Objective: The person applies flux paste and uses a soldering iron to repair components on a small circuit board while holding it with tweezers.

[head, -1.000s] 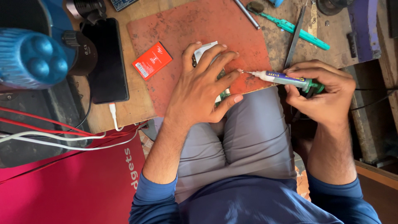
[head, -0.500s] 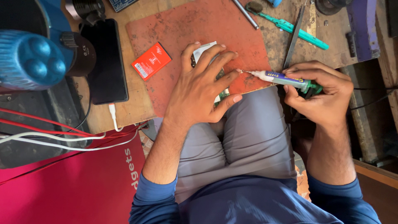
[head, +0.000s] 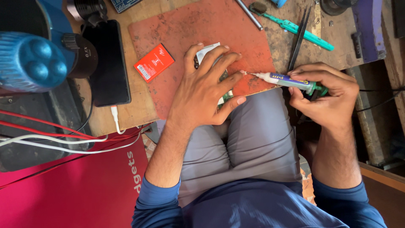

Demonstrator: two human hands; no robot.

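My left hand (head: 206, 90) lies flat on a small green circuit board (head: 226, 95) and a white piece (head: 205, 51), pressing them onto the red-brown work mat (head: 202, 29). My right hand (head: 325, 95) grips a white syringe-like tube (head: 280, 79) with a green plunger end. Its thin needle tip points left and meets the board's edge just past my left fingertips. Most of the board is hidden under my palm.
A red card (head: 154, 62) lies on the mat's left part, beside a black phone (head: 107, 63) with a white cable. Tweezers (head: 298, 38), a teal tool (head: 301, 29) and a metal rod (head: 249, 14) lie at the back. A blue microscope knob (head: 29, 61) is at left.
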